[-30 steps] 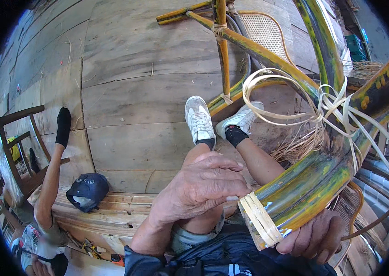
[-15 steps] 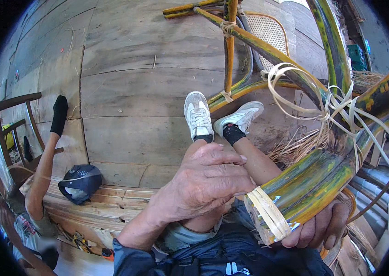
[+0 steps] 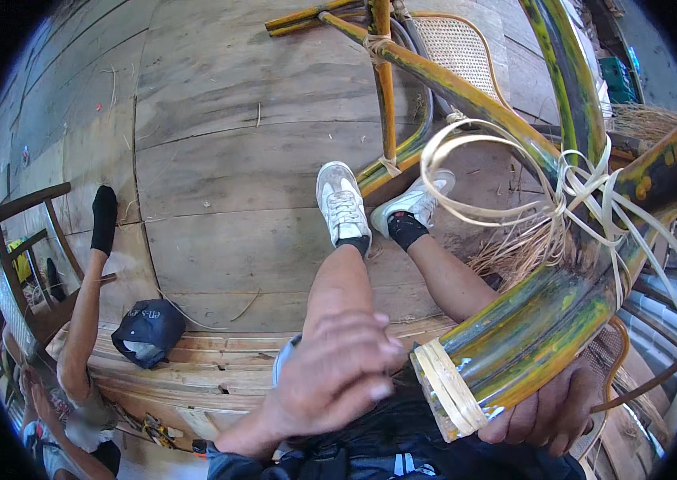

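My right hand wraps the underside of a thick green-and-yellow pole frame, close to its near end. Pale flat cane strips are bound side by side around that end. To the left of the binding hangs my left hand, slightly blurred, its fingers loosely bent and the thumb apart from them. Nothing shows in it, and it does not touch the pole. Farther up the frame, a loose coil of pale cane is looped around the joint, with several strands trailing down.
A woven cane panel stands behind the frame. Dry fibre scraps lie below the joint. On the left are a dark cap on wooden planks, a wooden chair and another person's leg.
My left hand has come away from the cane binding and moved left and down. My right hand keeps its place under the pole. The view has shifted slightly.
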Demonstrator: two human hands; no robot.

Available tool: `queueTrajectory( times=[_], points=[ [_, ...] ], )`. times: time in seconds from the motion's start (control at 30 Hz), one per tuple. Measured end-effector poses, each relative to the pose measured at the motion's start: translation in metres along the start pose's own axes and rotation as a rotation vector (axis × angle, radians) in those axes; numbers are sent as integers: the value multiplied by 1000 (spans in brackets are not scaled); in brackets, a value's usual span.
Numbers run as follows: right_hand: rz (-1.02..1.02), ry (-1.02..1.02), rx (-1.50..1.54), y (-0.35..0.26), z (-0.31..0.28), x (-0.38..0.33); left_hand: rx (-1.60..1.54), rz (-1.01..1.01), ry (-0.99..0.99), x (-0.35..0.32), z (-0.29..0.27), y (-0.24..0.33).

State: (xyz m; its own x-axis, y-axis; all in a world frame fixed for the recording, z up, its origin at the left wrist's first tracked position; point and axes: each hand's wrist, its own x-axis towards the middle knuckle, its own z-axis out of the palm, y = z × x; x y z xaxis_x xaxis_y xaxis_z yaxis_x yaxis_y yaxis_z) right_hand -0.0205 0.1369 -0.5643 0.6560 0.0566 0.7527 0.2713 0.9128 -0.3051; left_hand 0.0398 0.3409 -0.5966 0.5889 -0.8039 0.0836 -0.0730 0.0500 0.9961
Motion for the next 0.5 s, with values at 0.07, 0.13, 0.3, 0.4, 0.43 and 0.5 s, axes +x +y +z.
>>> queueTrajectory(
  times=[0.07,0.13,0.3,0.4,0.43,0.5],
  points=[
    [11,40,-17,-4,4,-4,-20,3,-18,-9,12,12],
    [39,61,-13,-8,8,-6,-11,56,16,-9,22,16],
    [164,75,28,-14,8,-5,77,35,206,-5,42,26],
    [155,-56,26,-12,0,-5,71,-8,227,-5,45,30],
    [138,-136,29,-11,3,-4,82,-9,197,-6,44,31],
    [131,-61,-3,-7,12,-1,253,8,191,-8,38,38]
  ],
)
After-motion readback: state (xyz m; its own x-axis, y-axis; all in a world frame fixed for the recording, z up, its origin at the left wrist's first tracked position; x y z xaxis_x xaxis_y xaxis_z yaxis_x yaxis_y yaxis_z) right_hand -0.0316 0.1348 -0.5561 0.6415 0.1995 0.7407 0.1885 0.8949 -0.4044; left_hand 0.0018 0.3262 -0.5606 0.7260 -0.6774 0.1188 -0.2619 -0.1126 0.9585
